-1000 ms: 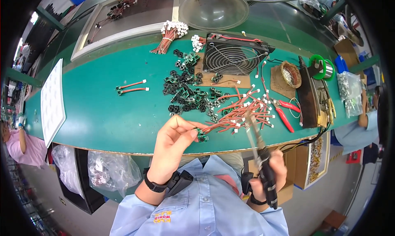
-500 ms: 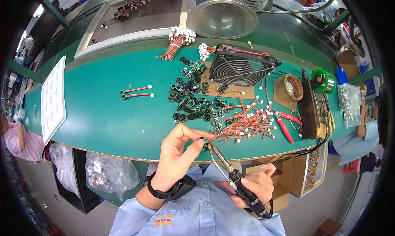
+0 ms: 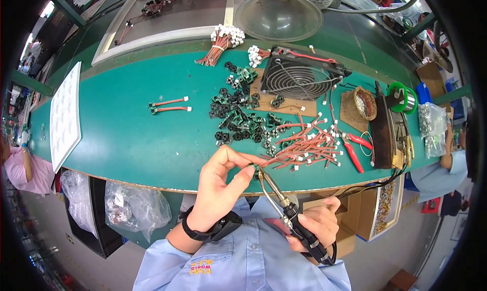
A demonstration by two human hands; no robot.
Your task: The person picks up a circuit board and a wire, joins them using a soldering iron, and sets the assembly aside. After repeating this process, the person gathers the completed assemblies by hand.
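My left hand (image 3: pixel 221 182) pinches a small green circuit board (image 3: pixel 256 171) between thumb and fingers at the bench's front edge. A red-and-brown wire lead runs from it toward the right. In my right hand (image 3: pixel 317 225) is a soldering iron (image 3: pixel 290 210) with a thin metal feed tube along its shaft. The iron's tip meets the board, though the exact contact spot is too small to make out. Just beyond lies a pile of wire leads with white plugs (image 3: pixel 309 143), beside a heap of black-and-green circuit boards (image 3: pixel 238 113).
Two wired boards (image 3: pixel 170 108) lie to the left. A black fan (image 3: pixel 299 75) stands behind the heap. Rightward are red-handled pliers (image 3: pixel 353 156), a round tip-cleaning pot (image 3: pixel 364 103) and a green solder spool (image 3: pixel 401 98). A metal hood (image 3: pixel 279 17) hangs at the back.
The whole bench sits slightly higher in view and a little to the right. Both hands keep nearly the same pose, with the iron still at the board.
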